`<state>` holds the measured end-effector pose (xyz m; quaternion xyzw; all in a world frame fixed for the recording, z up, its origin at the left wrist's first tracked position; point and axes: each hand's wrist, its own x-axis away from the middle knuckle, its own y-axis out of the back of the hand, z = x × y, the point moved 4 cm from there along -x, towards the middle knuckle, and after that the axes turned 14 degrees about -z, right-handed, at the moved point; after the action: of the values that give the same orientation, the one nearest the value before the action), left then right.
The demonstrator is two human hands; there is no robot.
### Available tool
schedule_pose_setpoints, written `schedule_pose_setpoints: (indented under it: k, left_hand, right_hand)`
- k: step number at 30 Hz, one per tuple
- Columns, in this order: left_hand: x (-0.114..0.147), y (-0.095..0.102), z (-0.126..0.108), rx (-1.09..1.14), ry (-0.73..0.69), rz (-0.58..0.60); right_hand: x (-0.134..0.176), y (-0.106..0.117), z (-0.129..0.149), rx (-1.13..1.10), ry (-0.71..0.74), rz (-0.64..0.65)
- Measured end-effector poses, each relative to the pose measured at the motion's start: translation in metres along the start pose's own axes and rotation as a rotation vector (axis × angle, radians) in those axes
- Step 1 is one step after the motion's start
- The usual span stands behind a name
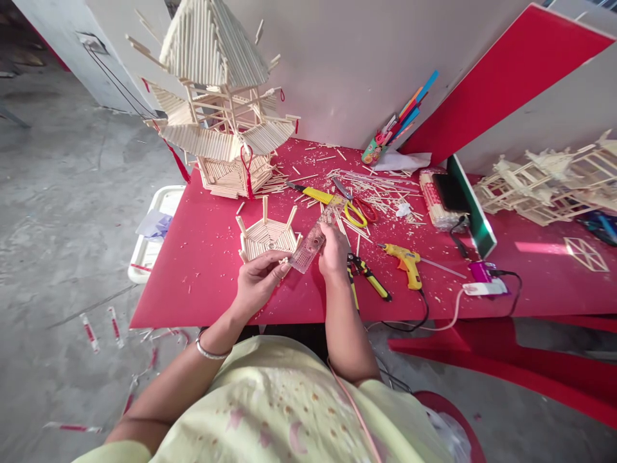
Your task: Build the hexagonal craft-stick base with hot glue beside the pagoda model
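Observation:
My right hand (333, 252) is closed around a clear plastic ruler (308, 247), which slants across in front of me. At the ruler's near end, my left hand (260, 278) pinches a short wooden stick (285, 260); most of it is hidden by the fingers. Just beyond my left hand is a hexagonal base of wooden sticks (267, 238) with short upright posts. Behind the ruler lie a yellow utility knife (315, 194) and scissors (355, 212) with yellow and red handles. Black-and-yellow cutters (371, 280) rest beside my right forearm.
A tall stick pagoda (216, 128) with red tassels stands at the back left of the red table (193, 257). To the right are a yellow glue gun (407, 263) with its cord, a pack of sticks (436, 199) and another stick frame (554, 186). Loose sticks are scattered behind.

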<state>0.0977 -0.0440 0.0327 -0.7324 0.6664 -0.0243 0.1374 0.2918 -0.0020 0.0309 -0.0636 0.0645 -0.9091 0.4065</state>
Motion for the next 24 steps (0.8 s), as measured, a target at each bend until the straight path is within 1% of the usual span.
schedule_pose_setpoints:
  k: [9, 15, 24]
  left_hand:
    - [0.0001, 0.0, 0.0002, 0.014, 0.0, 0.019]
    - [0.0009, 0.0002, 0.0004, 0.009, 0.007, 0.014]
    - [0.0017, 0.0029, 0.0068, -0.013, 0.029, 0.007]
  right_hand:
    - [0.0064, -0.0061, 0.0093, -0.003, -0.041, 0.044]
    - [0.006, -0.0065, 0.0093, 0.014, -0.038, 0.005]
    - [0.007, -0.0063, 0.0094, 0.012, -0.006, 0.01]
